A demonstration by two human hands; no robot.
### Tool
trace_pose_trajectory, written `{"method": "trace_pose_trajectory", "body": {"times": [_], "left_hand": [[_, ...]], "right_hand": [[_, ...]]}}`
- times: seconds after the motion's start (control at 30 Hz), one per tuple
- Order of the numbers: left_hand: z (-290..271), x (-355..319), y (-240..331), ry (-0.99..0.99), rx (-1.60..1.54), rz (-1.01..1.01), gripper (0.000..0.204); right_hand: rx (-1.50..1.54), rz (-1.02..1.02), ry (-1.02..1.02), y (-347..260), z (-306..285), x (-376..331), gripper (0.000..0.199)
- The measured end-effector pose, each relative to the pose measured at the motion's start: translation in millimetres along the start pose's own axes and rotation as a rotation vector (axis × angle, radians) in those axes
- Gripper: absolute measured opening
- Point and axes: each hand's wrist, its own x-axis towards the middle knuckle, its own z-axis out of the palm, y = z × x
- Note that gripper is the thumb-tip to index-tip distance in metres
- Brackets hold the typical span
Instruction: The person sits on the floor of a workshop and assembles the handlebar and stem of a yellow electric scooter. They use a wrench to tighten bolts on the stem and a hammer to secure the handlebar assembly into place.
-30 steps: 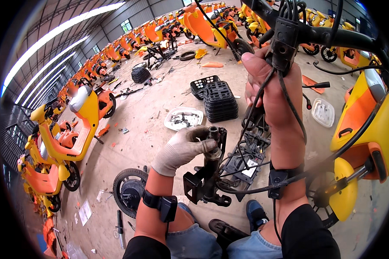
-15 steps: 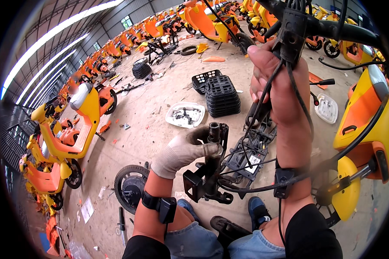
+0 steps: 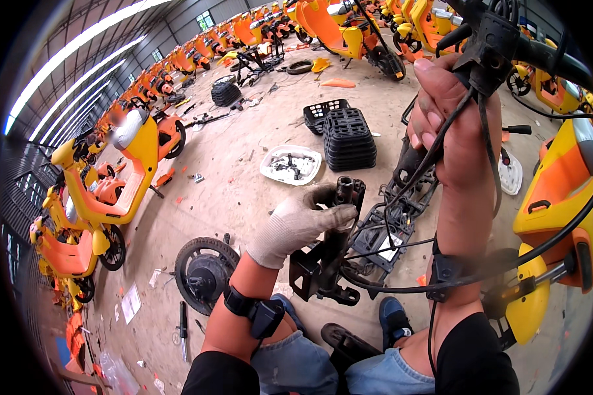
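Observation:
My left hand (image 3: 303, 222), in a pale knit glove, is closed round the upper part of a black metal frame tube (image 3: 327, 253). The tube stands nearly upright, with an open round top and a bracket on its side. My bare right hand (image 3: 456, 112) is raised at the upper right, its fingers wrapped round the black handlebar stem (image 3: 496, 46) just below the clamp. My palm and fingers hide most of the stem. Black cables (image 3: 435, 158) hang past this hand, and one loops across my right forearm.
Beyond my hands lie a stripped scooter frame (image 3: 392, 227), stacked black baskets (image 3: 350, 139) and a white tray of small parts (image 3: 292, 164). A wheel (image 3: 206, 275) and a shock absorber (image 3: 184, 330) lie at left. Yellow-orange scooters (image 3: 560, 197) stand on both sides.
Both hands have shifted to the right in the picture, the left one carrying the frame tube along and the right one the stem. The background has also moved slightly. Both grips stay closed.

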Motion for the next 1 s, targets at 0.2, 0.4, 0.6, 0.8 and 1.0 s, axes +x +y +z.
{"method": "trace_pose_trajectory", "body": {"times": [0.2, 0.4, 0.6, 0.8, 1.0], "left_hand": [[-8, 5, -5, 0.013, 0.144, -0.027, 0.046], [-3, 1, 2, 0.057, 0.208, -0.064, 0.043], [-3, 2, 4, 0.049, 0.260, -0.044, 0.043], [-7, 1, -14, -0.008, -0.032, 0.024, 0.047], [-9, -4, -8, -0.006, 0.203, -0.080, 0.059]], "right_hand": [[-0.002, -0.013, -0.010, 2, 1, 1, 0.018], [0.028, 0.004, -0.003, 3, 1, -1, 0.022], [-0.001, 0.017, -0.030, 2, 2, 0, 0.018], [0.089, 0.044, -0.022, 1, 6, -5, 0.025], [0.059, 0.132, -0.012, -6, 9, -16, 0.024]]}}
